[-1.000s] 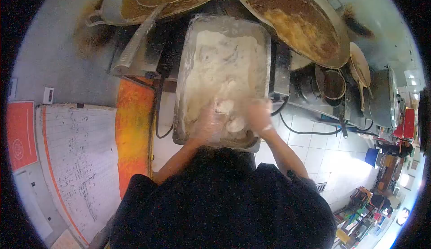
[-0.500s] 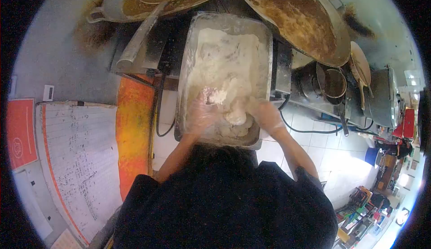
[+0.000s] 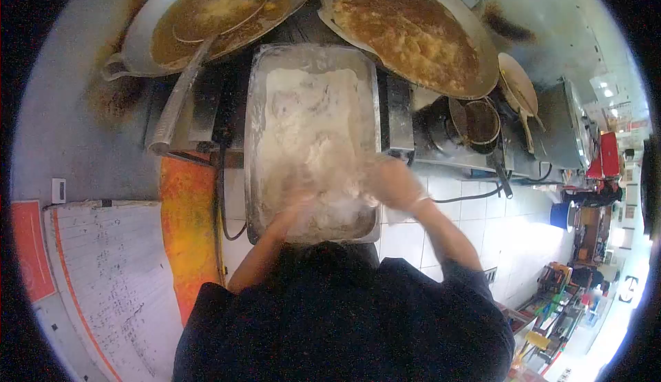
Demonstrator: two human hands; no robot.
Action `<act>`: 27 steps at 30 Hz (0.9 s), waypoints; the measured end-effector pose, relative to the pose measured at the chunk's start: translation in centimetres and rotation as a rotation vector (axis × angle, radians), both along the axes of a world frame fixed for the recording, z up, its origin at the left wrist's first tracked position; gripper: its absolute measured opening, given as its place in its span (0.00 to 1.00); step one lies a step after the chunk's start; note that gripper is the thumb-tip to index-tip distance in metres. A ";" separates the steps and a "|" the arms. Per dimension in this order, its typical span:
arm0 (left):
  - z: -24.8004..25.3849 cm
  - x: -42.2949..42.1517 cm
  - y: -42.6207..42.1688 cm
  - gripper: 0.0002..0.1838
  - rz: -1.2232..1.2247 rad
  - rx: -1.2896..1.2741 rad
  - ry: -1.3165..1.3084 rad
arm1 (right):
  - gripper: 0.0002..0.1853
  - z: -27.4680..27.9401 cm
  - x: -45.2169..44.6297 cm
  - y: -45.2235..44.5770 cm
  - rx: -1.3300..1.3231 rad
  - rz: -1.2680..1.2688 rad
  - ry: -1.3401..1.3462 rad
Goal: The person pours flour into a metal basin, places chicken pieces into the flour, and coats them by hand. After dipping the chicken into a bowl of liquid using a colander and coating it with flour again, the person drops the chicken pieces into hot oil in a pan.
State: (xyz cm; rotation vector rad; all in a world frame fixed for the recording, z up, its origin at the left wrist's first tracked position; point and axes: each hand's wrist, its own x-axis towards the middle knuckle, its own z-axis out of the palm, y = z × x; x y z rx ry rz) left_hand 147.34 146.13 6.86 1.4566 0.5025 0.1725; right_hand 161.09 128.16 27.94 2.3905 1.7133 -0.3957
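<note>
A deep metal tray (image 3: 377, 99) in front of my body holds pale flour (image 3: 313, 99), with a heaped, flour-coated mass (image 3: 327, 155) in its nearer half. My left hand (image 3: 297, 188) is over the left side of the tray, at the flour. On the right, my right hand (image 3: 396, 183) is at the tray's right rim, close to the coated pieces. Both hands are smeared by motion, so their fingers and anything in them cannot be made out. A thin clear glove seems to cover the right hand to the wrist.
Beyond the tray stand two large woks of brown oil, the left wok (image 3: 131, 44) and the right wok (image 3: 489, 65). A long-handled strainer (image 3: 180, 99) rests in the left one. Several pans, including a dark pot (image 3: 441, 124), sit at right. A written sheet (image 3: 117, 265) hangs at left.
The view has shifted, so the tray and woks appear further left and lower. Both hands have kept moving over the flour, and the heap between them has changed shape.
</note>
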 end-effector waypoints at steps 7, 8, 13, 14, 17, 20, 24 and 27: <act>-4.5 7.0 -7.1 0.22 -0.494 0.876 0.337 | 0.20 19.2 11.5 -4.7 0.379 0.062 -0.105; -4.4 7.7 -7.1 0.22 -0.541 0.841 0.394 | 0.21 21.0 13.9 -5.3 0.350 0.079 -0.168; 2.1 4.6 -5.9 0.20 -0.530 0.914 0.258 | 0.18 18.8 30.4 -9.4 0.010 0.057 -0.520; 3.8 3.5 -5.5 0.19 -0.541 0.860 0.227 | 0.18 16.8 33.5 -10.0 0.016 -0.065 -0.467; 2.9 1.6 -4.8 0.17 -0.535 0.745 0.191 | 0.17 11.0 41.9 -12.2 0.113 -0.499 -0.250; -2.4 -1.3 -4.0 0.08 -0.408 0.119 0.097 | 0.17 7.2 46.1 -14.6 0.407 -0.962 0.133; 8.2 -3.4 0.7 0.09 -0.599 0.879 0.105 | 0.17 15.6 23.8 -5.6 0.336 -0.438 -0.777; 11.0 -4.7 3.0 0.15 -0.443 0.879 0.235 | 0.15 12.9 7.6 0.2 0.632 -0.584 -0.033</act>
